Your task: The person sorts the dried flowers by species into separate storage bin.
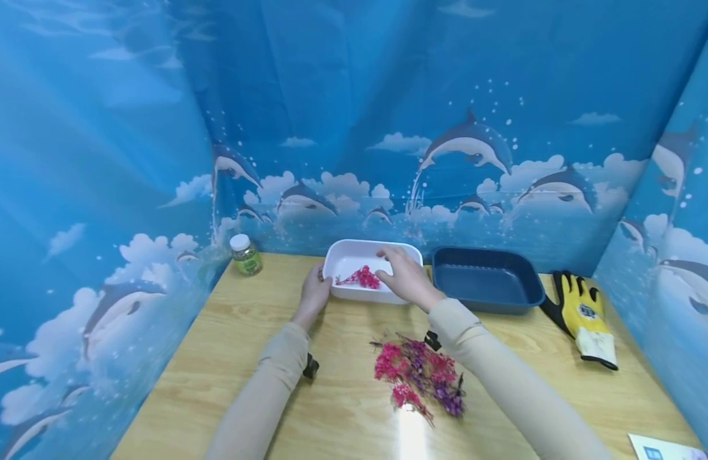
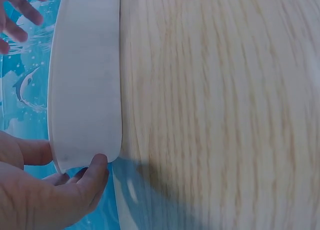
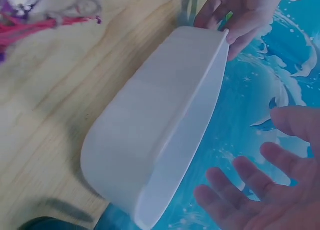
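A white plastic tub (image 1: 372, 294) stands near the back of the table, with a sprig of pink dried flowers (image 1: 365, 277) lying inside. My left hand (image 1: 315, 295) holds the tub's left end; the left wrist view shows its thumb at the rim and its fingers against the end wall. Over the tub's right part hovers my right hand (image 1: 407, 276), fingers spread and holding nothing; in the right wrist view they are apart from the tub (image 3: 145, 110). Nearer me lies a loose bunch of pink and purple dried flowers (image 1: 414, 369).
Right of the white tub stands a dark blue tub (image 1: 485, 300). A yellow and black work glove (image 1: 585, 316) lies beyond it, by the right edge. At the back left is a white-lidded jar (image 1: 246, 255). A printed card (image 1: 664, 449) lies at the near right.
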A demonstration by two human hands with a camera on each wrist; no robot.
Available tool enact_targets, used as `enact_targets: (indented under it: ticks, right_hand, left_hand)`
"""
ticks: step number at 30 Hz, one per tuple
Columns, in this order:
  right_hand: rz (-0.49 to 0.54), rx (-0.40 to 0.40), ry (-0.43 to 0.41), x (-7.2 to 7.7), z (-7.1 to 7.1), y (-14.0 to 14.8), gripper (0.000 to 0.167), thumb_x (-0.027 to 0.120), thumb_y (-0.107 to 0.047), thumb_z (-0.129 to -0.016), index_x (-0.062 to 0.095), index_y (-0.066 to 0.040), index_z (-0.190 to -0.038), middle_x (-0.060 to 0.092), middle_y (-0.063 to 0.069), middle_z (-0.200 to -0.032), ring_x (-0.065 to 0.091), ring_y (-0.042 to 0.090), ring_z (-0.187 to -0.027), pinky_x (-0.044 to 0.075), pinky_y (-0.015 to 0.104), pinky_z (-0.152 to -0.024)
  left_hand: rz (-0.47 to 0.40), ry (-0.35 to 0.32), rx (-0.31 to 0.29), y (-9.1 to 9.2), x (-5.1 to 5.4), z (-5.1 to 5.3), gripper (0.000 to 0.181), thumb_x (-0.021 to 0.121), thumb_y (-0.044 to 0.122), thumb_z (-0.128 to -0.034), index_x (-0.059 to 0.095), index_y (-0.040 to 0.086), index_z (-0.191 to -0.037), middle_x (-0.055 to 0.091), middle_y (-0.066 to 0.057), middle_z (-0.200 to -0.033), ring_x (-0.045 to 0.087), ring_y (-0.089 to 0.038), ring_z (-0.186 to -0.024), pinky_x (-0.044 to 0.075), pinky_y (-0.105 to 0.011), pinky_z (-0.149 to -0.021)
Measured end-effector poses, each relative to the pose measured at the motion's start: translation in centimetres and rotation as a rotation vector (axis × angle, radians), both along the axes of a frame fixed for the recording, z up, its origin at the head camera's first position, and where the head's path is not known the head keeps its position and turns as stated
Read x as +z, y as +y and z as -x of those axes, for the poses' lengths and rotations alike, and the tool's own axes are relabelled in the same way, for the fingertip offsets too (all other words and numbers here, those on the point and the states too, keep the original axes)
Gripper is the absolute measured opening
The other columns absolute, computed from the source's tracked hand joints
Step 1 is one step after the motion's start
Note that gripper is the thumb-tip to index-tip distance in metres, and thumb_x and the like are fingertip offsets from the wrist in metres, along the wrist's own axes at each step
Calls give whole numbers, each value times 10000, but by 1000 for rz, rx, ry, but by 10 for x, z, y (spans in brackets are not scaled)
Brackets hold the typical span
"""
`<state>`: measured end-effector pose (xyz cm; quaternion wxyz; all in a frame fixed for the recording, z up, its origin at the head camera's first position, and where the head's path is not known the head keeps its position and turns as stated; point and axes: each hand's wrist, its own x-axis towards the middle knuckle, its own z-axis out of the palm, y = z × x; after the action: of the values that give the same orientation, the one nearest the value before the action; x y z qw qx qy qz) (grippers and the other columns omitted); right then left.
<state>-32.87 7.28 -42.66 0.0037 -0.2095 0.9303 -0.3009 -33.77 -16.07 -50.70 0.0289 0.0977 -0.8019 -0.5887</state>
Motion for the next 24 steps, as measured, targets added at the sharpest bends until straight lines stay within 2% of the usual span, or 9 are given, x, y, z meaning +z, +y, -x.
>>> enact_targets:
  ticks: [9,15,18,22,24]
  right_hand:
    - [6,-40,-46,0,-29,23,512,652,-319,-1046,513,-120,-1497,589,165,-1445,622,353,-1283,571,581,-988]
    - [9,-46,-68,-2,-44,35,538,666,-330,-1035,505,-125,-1505,590,164,-1452,631,360,-1278,571,587,-992]
    - [7,-43,-67,-2,-51,41,561,678,-329,-1024,501,-112,-1509,585,183,-1475,661,339,-1213,576,587,-983]
    - [-9,-28,-93,-3,-61,51,619,702,-345,-1007,480,-108,-1534,563,197,-1512,638,357,-1266,559,607,-1016]
    - [-22,-20,-112,-5,-65,56,652,713,-358,-1001,463,-116,-1552,539,188,-1544,568,378,-1378,532,627,-1066]
  left_hand:
    - [-10,-41,-2,1,1,1,540,494,54,-1061,388,-1,-1587,449,-244,-1619,431,-410,-1517,388,-519,-1280]
    - [-6,-33,-3,-1,0,2,551,500,61,-1061,376,1,-1595,448,-247,-1616,429,-411,-1515,381,-520,-1284]
    - [3,-32,-5,-1,-1,3,548,501,70,-1063,381,7,-1594,454,-247,-1612,430,-410,-1514,378,-523,-1285]
    - [16,-25,-6,-1,-1,2,533,500,67,-1061,401,-2,-1580,479,-258,-1589,450,-415,-1496,381,-528,-1281]
    - [15,-21,-4,-1,-1,2,527,500,57,-1057,410,-13,-1572,490,-263,-1578,459,-416,-1488,382,-529,-1279]
